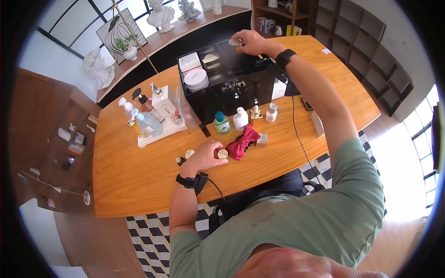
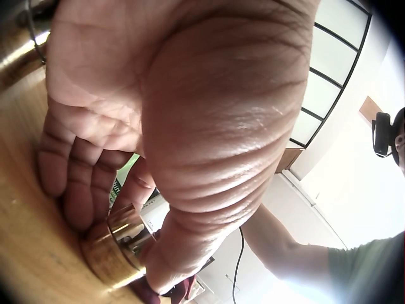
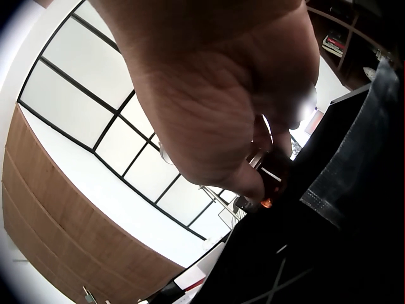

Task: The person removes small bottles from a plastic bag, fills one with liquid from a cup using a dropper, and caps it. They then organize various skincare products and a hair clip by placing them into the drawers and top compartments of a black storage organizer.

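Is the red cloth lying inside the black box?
No. In the head view the red cloth lies on the wooden table, in front of the black box and beside the left hand.

Black organizer box (image 1: 232, 88), red cloth (image 1: 243, 143), checkered floor (image 1: 153, 236).

Bottles (image 1: 240, 118) stand before the organizer box (image 1: 232, 85), tray (image 1: 160, 123) to its left.

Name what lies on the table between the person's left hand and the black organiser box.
In the head view, a red cloth beside the left hand, then a green-liquid bottle and a white bottle before the black organiser box.
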`<state>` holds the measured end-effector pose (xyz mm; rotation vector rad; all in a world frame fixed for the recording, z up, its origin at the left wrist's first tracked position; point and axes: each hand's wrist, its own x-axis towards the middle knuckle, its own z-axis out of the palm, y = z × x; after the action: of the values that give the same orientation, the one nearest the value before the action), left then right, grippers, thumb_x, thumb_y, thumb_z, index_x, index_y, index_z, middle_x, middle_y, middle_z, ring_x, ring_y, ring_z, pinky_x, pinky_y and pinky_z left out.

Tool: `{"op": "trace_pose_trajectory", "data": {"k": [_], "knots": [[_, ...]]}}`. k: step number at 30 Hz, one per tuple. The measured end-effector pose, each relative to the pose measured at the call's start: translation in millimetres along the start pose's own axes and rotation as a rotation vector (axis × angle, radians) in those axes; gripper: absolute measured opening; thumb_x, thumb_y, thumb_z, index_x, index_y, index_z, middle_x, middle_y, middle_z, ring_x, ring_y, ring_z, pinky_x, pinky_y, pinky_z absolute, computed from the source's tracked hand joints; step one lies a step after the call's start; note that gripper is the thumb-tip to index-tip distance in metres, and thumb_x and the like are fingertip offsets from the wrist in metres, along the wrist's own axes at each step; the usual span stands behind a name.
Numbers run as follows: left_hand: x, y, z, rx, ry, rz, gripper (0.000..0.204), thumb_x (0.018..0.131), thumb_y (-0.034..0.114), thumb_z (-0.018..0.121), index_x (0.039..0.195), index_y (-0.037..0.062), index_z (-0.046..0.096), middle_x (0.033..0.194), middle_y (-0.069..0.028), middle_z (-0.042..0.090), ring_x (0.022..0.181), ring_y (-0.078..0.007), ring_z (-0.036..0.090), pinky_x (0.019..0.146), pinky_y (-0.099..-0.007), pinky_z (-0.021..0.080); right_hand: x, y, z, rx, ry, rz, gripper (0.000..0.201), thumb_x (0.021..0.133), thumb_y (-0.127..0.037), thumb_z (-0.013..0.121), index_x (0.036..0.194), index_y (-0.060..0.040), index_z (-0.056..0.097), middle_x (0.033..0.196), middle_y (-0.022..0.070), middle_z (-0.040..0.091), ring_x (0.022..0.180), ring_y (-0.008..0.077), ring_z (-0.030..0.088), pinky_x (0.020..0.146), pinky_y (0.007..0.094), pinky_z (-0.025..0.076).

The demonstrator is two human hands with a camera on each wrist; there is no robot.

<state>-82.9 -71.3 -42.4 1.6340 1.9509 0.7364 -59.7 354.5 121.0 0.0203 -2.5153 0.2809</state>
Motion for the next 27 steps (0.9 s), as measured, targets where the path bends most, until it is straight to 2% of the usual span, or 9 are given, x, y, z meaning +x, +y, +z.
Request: {"op": "trace_pose_trajectory", "data": {"k": [5,7,9,11,12,13,17,19,27], "knots": [[-1.4,-0.4,1.5,-0.022,-0.002,-0.033,0.044,0.078,0.022,0.088,0.110,-0.0004,0.067,0.096,-0.0098,0.067,0.084,-0.0202,0.066,0.077,-0.0328,0.054,6.7,-2.2,15.5,0.054,-0.025,-0.014,0.035,0.074,-0.028,0.083,0.093,-0.0030,0.067,0.092,0.0193,0.070,0.093,0.0384,0.069,0.080,0.0447,0.054],[-1.6,-2.4,3.0,-0.031,-0.007,-0.031,0.044,0.078,0.022,0.088,0.110,-0.0002,0.067,0.095,-0.0092,0.067,0.083,-0.0197,0.066,0.076,-0.0325,0.054,7.0,0.5,23.5,-0.028,-0.050,-0.058,0.028,0.075,-0.018,0.079,0.095,-0.0031,0.065,0.089,0.0135,0.067,0.084,0.0326,0.070,0.076,0.0414,0.056],[-0.9,-2.3,3.2,-0.043,-0.013,-0.027,0.043,0.078,0.021,0.088,0.109,0.0000,0.067,0.095,-0.0086,0.066,0.082,-0.0191,0.066,0.076,-0.0323,0.054,8.0,-2.2,22.7,-0.065,-0.104,-0.032,0.030,0.075,-0.021,0.082,0.091,-0.0039,0.063,0.090,0.0154,0.068,0.086,0.0342,0.070,0.076,0.0422,0.055],[-0.6,1.6,1.2,-0.044,-0.020,-0.056,0.042,0.078,0.021,0.088,0.108,0.0000,0.067,0.095,-0.0079,0.066,0.082,-0.0181,0.064,0.075,-0.0319,0.054,4.2,-6.5,18.7,-0.110,-0.080,-0.031,0.029,0.078,-0.016,0.081,0.099,-0.0030,0.066,0.094,0.0124,0.070,0.087,0.0281,0.070,0.079,0.0387,0.055],[-0.8,1.6,1.7,-0.032,-0.007,-0.042,0.041,0.078,0.020,0.088,0.107,-0.0003,0.066,0.095,-0.0079,0.065,0.081,-0.0179,0.064,0.074,-0.0313,0.053,-3.5,-7.7,28.2,-0.049,-0.152,0.037,0.035,0.073,-0.026,0.084,0.096,-0.0013,0.074,0.087,0.0175,0.073,0.086,0.0358,0.071,0.075,0.0419,0.057],[-0.7,1.7,1.9,-0.042,-0.016,-0.048,0.041,0.078,0.020,0.088,0.107,-0.0003,0.066,0.095,-0.0079,0.065,0.081,-0.0179,0.064,0.074,-0.0313,0.053,-1.6,-5.7,26.0,-0.032,-0.131,0.038,0.034,0.070,-0.024,0.084,0.092,-0.0012,0.072,0.084,0.0162,0.071,0.084,0.0352,0.071,0.074,0.0425,0.056],[-0.1,10.6,-3.5,-0.064,-0.024,-0.080,0.039,0.078,0.018,0.087,0.106,0.0000,0.066,0.094,-0.0078,0.065,0.081,-0.0185,0.064,0.075,-0.0313,0.053,-6.4,-32.2,-8.8,0.098,-0.002,0.074,0.043,0.074,-0.025,0.085,0.108,-0.0004,0.073,0.096,0.0185,0.074,0.092,0.0336,0.072,0.081,0.0399,0.057],[0.2,12.4,-5.2,-0.071,-0.051,-0.110,0.045,0.078,0.024,0.087,0.108,-0.0017,0.066,0.099,-0.0151,0.067,0.091,-0.0300,0.065,0.083,-0.0381,0.053,-12.7,-48.3,-29.4,0.098,0.078,0.042,0.044,0.076,-0.025,0.085,0.110,-0.0002,0.072,0.098,0.0186,0.074,0.093,0.0317,0.072,0.081,0.0385,0.056],[0.5,2.1,-1.9,-0.093,-0.041,-0.119,0.043,0.078,0.024,0.087,0.108,0.0003,0.066,0.100,-0.0162,0.066,0.094,-0.0321,0.065,0.084,-0.0398,0.052,-46.3,-90.7,-76.5,0.136,0.141,-0.047,0.044,0.076,-0.023,0.084,0.110,0.0026,0.071,0.096,0.0169,0.074,0.088,0.0282,0.073,0.078,0.0358,0.057]]}}
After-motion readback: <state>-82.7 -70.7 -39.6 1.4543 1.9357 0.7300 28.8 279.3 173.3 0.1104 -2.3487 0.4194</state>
